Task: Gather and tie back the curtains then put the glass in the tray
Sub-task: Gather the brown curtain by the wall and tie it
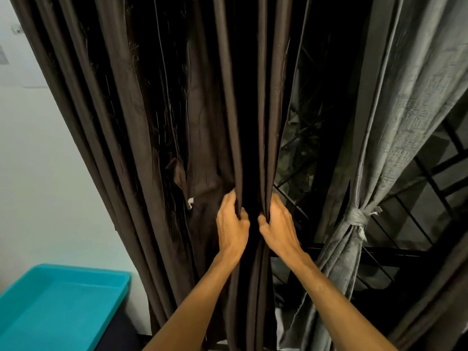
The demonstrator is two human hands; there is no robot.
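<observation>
A dark brown curtain hangs in long folds in front of me. My left hand grips a bunch of its folds at waist height. My right hand grips the curtain's right edge, close beside the left hand, with a dark fold between them. A brown fabric tab sticks out of the folds to the left of my hands. To the right hangs a grey curtain, bound at its middle by a knotted grey tie. A turquoise tray sits at the lower left. No glass is in view.
A white wall stands at the left. Behind the curtains is a dark window with a black metal grille. The tray rests on a dark surface at the bottom left.
</observation>
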